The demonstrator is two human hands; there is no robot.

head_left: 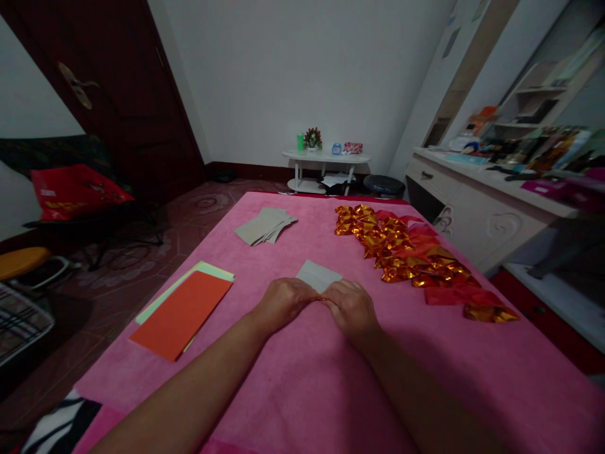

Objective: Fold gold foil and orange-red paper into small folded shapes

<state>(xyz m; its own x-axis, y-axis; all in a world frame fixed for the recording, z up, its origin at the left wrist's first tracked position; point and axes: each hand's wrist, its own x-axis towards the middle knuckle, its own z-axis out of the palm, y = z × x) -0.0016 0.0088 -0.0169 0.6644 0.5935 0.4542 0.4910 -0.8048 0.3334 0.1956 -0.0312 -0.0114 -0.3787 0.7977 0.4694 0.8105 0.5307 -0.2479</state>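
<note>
My left hand (282,301) and my right hand (350,307) meet knuckle to knuckle on the pink cloth (302,384). Both are closed in a pinch on a small grey paper sheet (318,275) that sticks out beyond the fingers. A thin orange-gold edge shows between the fingertips. A long row of folded gold-and-red paper pieces (406,255) lies to the right of my hands. A fanned stack of grey sheets (265,226) lies further away on the left.
An orange sheet on pale green and yellow sheets (182,311) lies at the left edge of the cloth. Beyond are a small white table (325,165) with trinkets, a dark door (113,94), a red cushion (75,191), and a cluttered dresser (491,195) on the right.
</note>
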